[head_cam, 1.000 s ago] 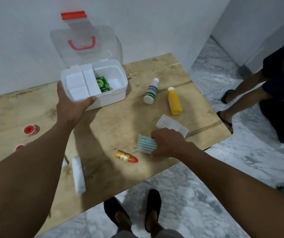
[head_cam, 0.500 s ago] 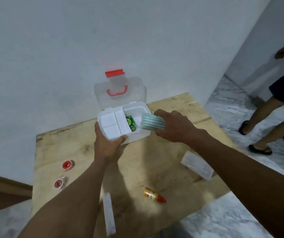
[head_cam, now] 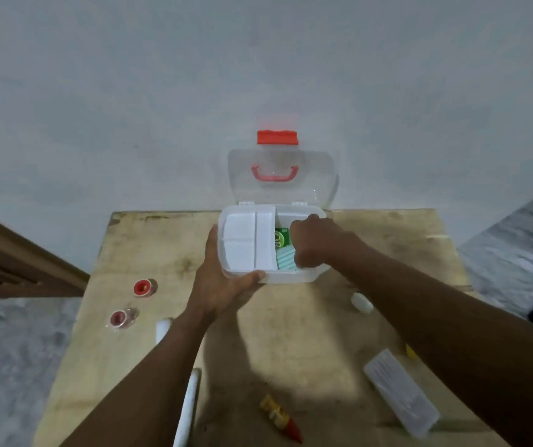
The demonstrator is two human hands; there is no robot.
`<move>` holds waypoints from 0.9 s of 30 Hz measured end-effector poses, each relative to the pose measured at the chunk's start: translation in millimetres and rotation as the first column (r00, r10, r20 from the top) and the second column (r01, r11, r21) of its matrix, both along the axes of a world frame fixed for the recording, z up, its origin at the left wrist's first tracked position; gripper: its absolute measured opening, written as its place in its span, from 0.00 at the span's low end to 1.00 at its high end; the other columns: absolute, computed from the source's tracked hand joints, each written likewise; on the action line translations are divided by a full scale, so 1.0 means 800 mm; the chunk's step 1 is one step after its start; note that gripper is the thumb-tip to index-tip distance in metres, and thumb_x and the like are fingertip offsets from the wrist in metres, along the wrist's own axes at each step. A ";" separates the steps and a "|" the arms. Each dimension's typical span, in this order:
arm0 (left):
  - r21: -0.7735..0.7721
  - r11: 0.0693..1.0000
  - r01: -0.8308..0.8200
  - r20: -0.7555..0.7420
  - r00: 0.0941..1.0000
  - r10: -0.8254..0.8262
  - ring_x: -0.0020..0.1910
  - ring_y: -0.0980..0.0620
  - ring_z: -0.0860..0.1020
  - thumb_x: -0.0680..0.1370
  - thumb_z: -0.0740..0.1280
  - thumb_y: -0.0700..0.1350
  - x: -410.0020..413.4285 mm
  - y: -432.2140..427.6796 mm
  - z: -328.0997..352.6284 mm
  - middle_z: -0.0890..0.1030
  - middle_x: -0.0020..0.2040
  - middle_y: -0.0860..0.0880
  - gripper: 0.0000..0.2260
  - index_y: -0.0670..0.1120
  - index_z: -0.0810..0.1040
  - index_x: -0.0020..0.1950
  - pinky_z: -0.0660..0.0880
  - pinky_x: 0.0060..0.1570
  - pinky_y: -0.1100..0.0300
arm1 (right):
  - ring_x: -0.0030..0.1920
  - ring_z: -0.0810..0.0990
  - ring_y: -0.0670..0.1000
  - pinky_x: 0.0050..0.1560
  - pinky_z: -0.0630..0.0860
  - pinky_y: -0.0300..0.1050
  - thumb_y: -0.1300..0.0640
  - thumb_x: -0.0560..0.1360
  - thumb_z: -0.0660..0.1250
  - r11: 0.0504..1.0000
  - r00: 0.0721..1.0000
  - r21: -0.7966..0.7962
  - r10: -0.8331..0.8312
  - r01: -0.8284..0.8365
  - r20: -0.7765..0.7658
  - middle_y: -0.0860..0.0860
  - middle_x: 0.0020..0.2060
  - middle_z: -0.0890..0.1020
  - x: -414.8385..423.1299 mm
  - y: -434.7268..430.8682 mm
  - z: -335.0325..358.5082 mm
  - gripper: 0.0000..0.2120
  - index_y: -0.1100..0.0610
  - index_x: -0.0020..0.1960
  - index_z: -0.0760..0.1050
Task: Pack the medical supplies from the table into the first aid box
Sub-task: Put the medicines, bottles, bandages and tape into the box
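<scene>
Since the earlier frame, the right hand (head_cam: 315, 243) has carried the striped packet (head_cam: 286, 259) from above the rim down into the open compartment of the first aid box (head_cam: 291, 278). Left to right: two small round red-capped containers (head_cam: 142, 287) sit near the left edge of the rough, stained wooden table (head_cam: 291, 350); a white tube (head_cam: 187, 411) lies partly under the left forearm. The left hand (head_cam: 223, 285) steadies the box, fingers clamped on its near left corner, thumb on the front wall. White plastic with rounded corners, the box has a clear lid standing open, a red handle and a red latch; a divided white tray covers its left half. In the open right half, the packet, soft and ribbed in pale green, lies in front of a green carton (head_cam: 281, 237). The right hand's fingers curl downward over the packet; whether they grip it or have let go cannot be told. Further right lie a small orange dropper bottle (head_cam: 279, 417), a flat translucent rectangular case (head_cam: 400, 391) and a white bottle (head_cam: 362, 302) largely hidden by the forearm. Step in hand: placing the packet. The next move probably calls for withdrawing the hand and reaching for another loose item.
</scene>
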State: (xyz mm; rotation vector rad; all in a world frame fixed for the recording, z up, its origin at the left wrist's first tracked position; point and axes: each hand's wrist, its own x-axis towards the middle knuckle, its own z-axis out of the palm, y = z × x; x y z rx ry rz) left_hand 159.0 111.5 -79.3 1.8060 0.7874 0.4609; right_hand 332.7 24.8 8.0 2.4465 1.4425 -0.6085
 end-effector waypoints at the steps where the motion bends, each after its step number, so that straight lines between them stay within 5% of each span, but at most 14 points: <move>1: -0.001 1.000 0.004 -0.004 1.000 -0.004 0.60 0.66 0.75 0.66 0.81 0.50 0.000 0.001 -0.002 0.74 0.62 0.68 0.42 0.57 0.60 0.73 0.79 0.52 0.63 | 0.46 0.77 0.52 0.42 0.74 0.42 0.59 0.71 0.69 1.000 0.999 -0.020 -0.004 0.003 -0.049 0.53 0.45 0.79 0.006 0.004 -0.003 0.08 0.57 0.45 0.71; 5: 0.005 1.000 -0.023 -0.029 0.999 0.023 0.63 0.57 0.76 0.65 0.82 0.53 -0.001 0.002 -0.005 0.74 0.65 0.62 0.48 0.53 0.56 0.77 0.78 0.57 0.47 | 0.40 0.74 0.51 0.38 0.67 0.41 0.59 0.71 0.67 0.998 0.984 -0.064 -0.027 0.016 -0.178 0.49 0.35 0.73 0.019 0.011 -0.018 0.10 0.55 0.34 0.68; 7: 0.005 0.999 -0.034 -0.035 0.999 0.035 0.63 0.57 0.75 0.65 0.82 0.53 -0.001 0.002 -0.005 0.74 0.65 0.62 0.48 0.54 0.57 0.77 0.78 0.58 0.46 | 0.44 0.76 0.53 0.39 0.68 0.42 0.59 0.72 0.66 0.999 0.971 -0.030 -0.036 0.030 -0.238 0.51 0.42 0.78 0.017 0.010 -0.031 0.04 0.59 0.45 0.77; 9: 0.016 0.999 -0.032 -0.045 0.998 0.033 0.63 0.58 0.75 0.64 0.82 0.54 0.000 0.002 -0.004 0.74 0.65 0.63 0.48 0.54 0.57 0.77 0.78 0.59 0.48 | 0.48 0.79 0.54 0.42 0.72 0.42 0.57 0.72 0.71 0.992 0.951 0.031 -0.106 0.120 -0.291 0.54 0.50 0.81 0.013 0.008 -0.046 0.13 0.61 0.55 0.79; 13: 0.029 0.999 -0.035 -0.063 0.997 0.037 0.63 0.62 0.74 0.65 0.82 0.52 0.002 0.003 -0.003 0.73 0.64 0.65 0.47 0.55 0.58 0.76 0.77 0.60 0.51 | 0.50 0.81 0.56 0.48 0.76 0.46 0.55 0.69 0.76 0.895 0.857 0.172 -0.316 0.411 -0.407 0.55 0.48 0.81 -0.001 0.006 -0.061 0.19 0.62 0.55 0.76; 17: 0.033 0.999 -0.035 -0.068 0.997 0.037 0.62 0.63 0.74 0.65 0.82 0.51 0.000 0.002 -0.004 0.73 0.62 0.66 0.45 0.55 0.59 0.75 0.77 0.58 0.52 | 0.47 0.75 0.54 0.50 0.74 0.46 0.59 0.74 0.70 0.852 0.800 0.206 -0.331 0.481 -0.500 0.54 0.48 0.77 -0.010 0.000 -0.059 0.15 0.61 0.59 0.71; 23: 0.028 0.999 -0.032 -0.065 0.997 0.034 0.58 0.66 0.74 0.66 0.81 0.50 -0.005 0.003 -0.007 0.72 0.59 0.71 0.43 0.58 0.59 0.73 0.77 0.54 0.59 | 0.48 0.78 0.60 0.46 0.72 0.46 0.64 0.73 0.64 0.744 0.860 0.442 -0.377 0.502 -0.343 0.59 0.49 0.81 -0.018 -0.042 -0.026 0.11 0.60 0.55 0.74; 27: 0.048 0.999 0.006 -0.040 0.999 -0.004 0.59 0.55 0.72 0.67 0.80 0.48 -0.005 0.000 -0.001 0.70 0.62 0.60 0.43 0.54 0.57 0.74 0.71 0.52 0.62 | 0.51 0.78 0.58 0.46 0.69 0.45 0.64 0.74 0.63 0.691 0.873 0.541 -0.439 0.480 -0.213 0.57 0.50 0.81 -0.043 -0.091 -0.006 0.10 0.59 0.55 0.74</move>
